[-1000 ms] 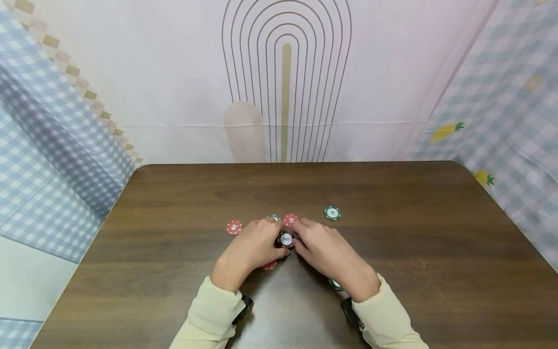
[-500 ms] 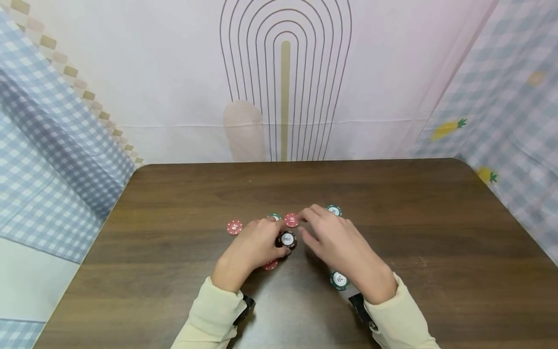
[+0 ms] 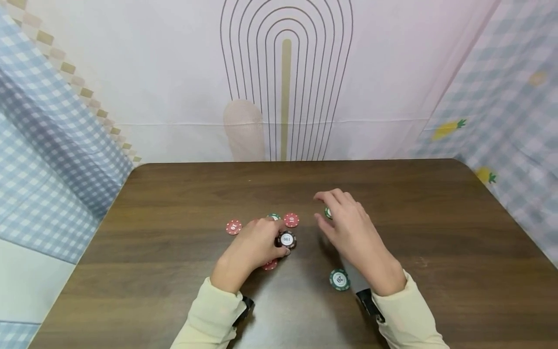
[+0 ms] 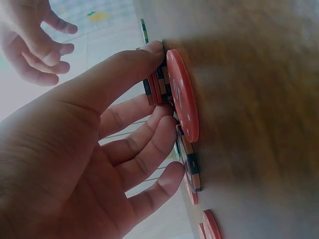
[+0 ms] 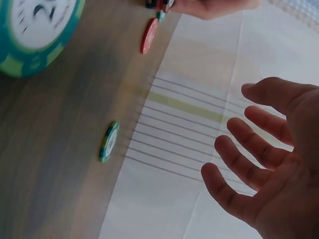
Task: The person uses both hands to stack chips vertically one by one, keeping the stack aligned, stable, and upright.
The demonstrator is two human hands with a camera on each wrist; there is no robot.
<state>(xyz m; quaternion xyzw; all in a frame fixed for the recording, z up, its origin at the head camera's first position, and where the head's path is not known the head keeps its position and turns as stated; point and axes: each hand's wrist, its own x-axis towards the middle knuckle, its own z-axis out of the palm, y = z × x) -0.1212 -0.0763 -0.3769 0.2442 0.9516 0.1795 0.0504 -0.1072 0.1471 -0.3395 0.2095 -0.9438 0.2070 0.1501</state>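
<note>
A short stack of poker chips (image 3: 286, 239), topped by a black 100 chip, stands on the table. My left hand (image 3: 255, 246) holds it between thumb and fingers; the left wrist view shows red and black edges in the stack (image 4: 157, 85). A red chip (image 3: 270, 264) lies partly under that hand's near side. My right hand (image 3: 356, 232) hovers with relaxed, parted fingers and nothing in them. It half covers a far green chip (image 3: 328, 212), which stands apart from the fingers in the right wrist view. Closer to me lies a green 20 chip (image 3: 339, 279).
Beyond the stack lie a red 10 chip (image 3: 291, 220) and a partly hidden green chip (image 3: 273, 216). Another red 10 chip (image 3: 233, 227) lies left of the left hand. The wooden table (image 3: 196, 194) ends at a patterned cloth backdrop (image 3: 174, 82).
My right hand has left the stack and moved right and away, over toward the far green chip. The near green 20 chip has come fully into sight. My left hand stays at the stack.
</note>
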